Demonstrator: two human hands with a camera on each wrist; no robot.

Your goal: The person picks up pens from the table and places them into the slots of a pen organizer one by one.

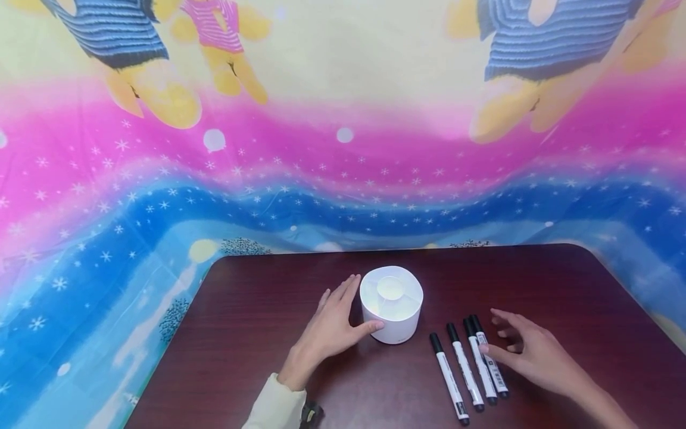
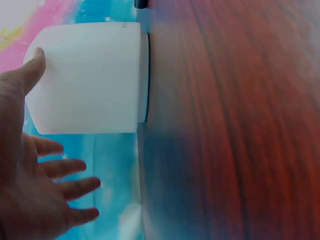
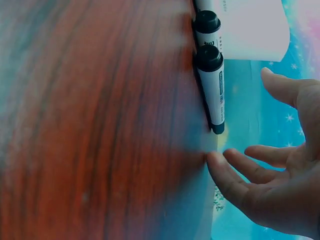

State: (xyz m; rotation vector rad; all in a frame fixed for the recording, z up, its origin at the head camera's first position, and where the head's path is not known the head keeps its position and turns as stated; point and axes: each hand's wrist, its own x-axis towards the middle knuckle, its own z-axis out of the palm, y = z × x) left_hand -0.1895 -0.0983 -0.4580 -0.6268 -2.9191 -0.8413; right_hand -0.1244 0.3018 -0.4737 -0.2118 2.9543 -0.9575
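A round white desk organizer point(image 1: 393, 330) with divided compartments and a central ring stands upright on the table. Beside it, my left hand point(image 1: 332, 325) has its thumb across the front and straight fingers along the left side; the left wrist view shows the fingers spread apart next to the organizer point(image 2: 90, 80). Several white markers with black caps lie side by side to the right, among them the leftmost marker point(image 1: 450, 381). Just right of the rightmost marker point(image 1: 493, 366) hovers my right hand point(image 1: 536, 351), fingers loosely bent, holding nothing. In the right wrist view, a marker point(image 3: 212, 85) lies apart from the fingers.
The dark red wooden table point(image 1: 257, 298) has rounded far corners. Behind it hangs a colourful cloth backdrop point(image 1: 343, 167) with snowflakes, which meets the table's far edge. A pale sleeve point(image 1: 278, 405) covers the left forearm.
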